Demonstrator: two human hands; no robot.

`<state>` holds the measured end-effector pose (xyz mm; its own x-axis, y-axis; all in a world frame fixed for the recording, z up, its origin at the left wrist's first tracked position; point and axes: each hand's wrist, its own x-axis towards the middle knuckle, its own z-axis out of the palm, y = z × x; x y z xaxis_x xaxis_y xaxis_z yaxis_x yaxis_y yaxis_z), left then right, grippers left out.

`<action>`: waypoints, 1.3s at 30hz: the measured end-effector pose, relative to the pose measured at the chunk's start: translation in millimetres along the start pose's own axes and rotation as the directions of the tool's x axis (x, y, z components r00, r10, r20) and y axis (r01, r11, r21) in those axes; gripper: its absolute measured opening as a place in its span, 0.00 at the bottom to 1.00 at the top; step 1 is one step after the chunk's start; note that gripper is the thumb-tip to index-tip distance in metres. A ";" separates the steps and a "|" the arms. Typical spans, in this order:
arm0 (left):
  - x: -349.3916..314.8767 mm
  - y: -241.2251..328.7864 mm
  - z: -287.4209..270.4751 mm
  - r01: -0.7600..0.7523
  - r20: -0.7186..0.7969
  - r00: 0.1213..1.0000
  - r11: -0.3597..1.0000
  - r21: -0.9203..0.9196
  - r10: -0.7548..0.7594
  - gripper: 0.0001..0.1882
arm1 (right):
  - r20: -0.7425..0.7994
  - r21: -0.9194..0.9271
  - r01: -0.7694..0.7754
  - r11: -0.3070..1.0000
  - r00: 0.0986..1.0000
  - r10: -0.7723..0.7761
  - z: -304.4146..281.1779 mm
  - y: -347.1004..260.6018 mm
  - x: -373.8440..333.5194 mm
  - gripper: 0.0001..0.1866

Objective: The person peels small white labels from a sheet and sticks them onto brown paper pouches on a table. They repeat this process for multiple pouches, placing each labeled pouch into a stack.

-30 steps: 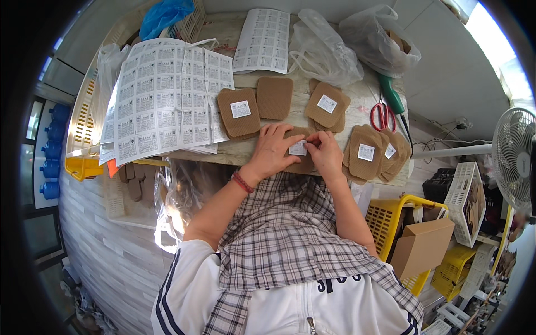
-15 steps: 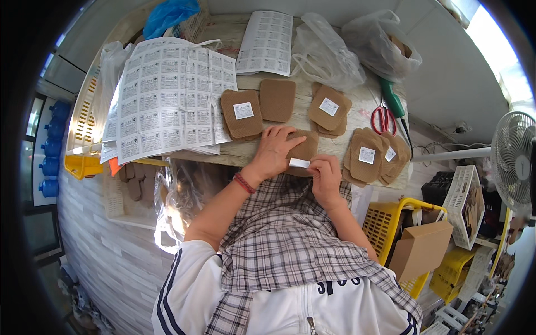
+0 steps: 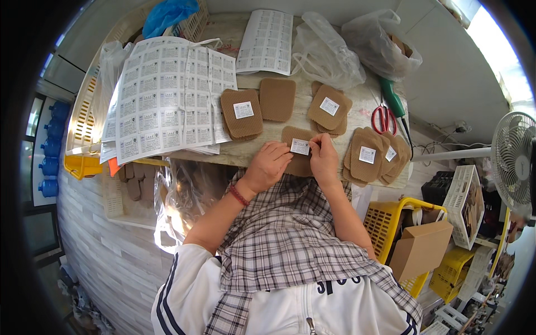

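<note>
A small white printed label [image 3: 300, 146] lies face up over a brown rounded-corner textured pad [image 3: 297, 166] at the table's front edge. With finger and thumb, my right hand [image 3: 325, 160] pinches the label's right side. My left hand [image 3: 269, 165] has its fingers drawn together at the label's left side, and its fingertips seem to grip that edge. Whether the label touches the pad I cannot tell. Just beyond sit a labelled stack of pads [image 3: 241, 121], a bare pad [image 3: 277, 99] and another labelled stack [image 3: 329, 116].
Large label sheets [image 3: 162, 95] cover the table's left part, and another sheet [image 3: 265, 42] lies at the back. Further labelled pads [image 3: 363, 162] are on the right, near red-handled scissors [image 3: 383, 120] and a green-handled tool [image 3: 392, 99]. Plastic bags [image 3: 326, 50] stand behind. A yellow basket [image 3: 382, 223] is lower right.
The label has turned from edge-on to face up over the pad. My left hand has drawn back off the pad toward the label's left edge; my right hand has moved slightly forward.
</note>
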<state>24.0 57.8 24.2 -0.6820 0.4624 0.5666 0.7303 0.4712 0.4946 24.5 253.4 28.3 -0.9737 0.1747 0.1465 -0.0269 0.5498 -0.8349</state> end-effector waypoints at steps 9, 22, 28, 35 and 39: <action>0.8 0.5 0.6 -0.018 -0.026 0.999 1.000 0.025 0.019 0.09 | -0.016 -0.149 0.004 0.989 1.000 -0.007 1.0 -2.9 5.1 0.04; 7.5 8.4 -5.4 0.070 0.029 0.997 0.997 0.033 -0.071 0.20 | 0.004 -0.224 -0.021 0.974 1.000 0.022 1.8 -6.9 8.6 0.04; 4.0 1.4 -4.0 -0.002 0.111 0.994 0.996 0.092 -0.008 0.18 | 0.001 -0.274 0.042 0.961 0.999 -0.043 2.8 -5.1 6.0 0.05; 5.4 4.3 -3.5 -0.016 0.103 0.995 0.992 0.126 0.003 0.18 | -0.058 -0.419 0.176 0.891 0.974 -0.219 10.6 -14.4 -3.6 0.15; 7.6 7.3 -5.2 -0.028 0.116 0.993 0.987 0.157 0.010 0.16 | -0.042 -0.478 0.191 0.858 0.970 -0.239 13.3 -10.3 -4.3 0.17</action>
<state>24.3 60.9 35.5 -0.6748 0.5507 0.4913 0.7340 0.5702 0.3690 26.0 236.2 29.2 -0.9287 0.0720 0.3637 -0.1007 0.8950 -0.4345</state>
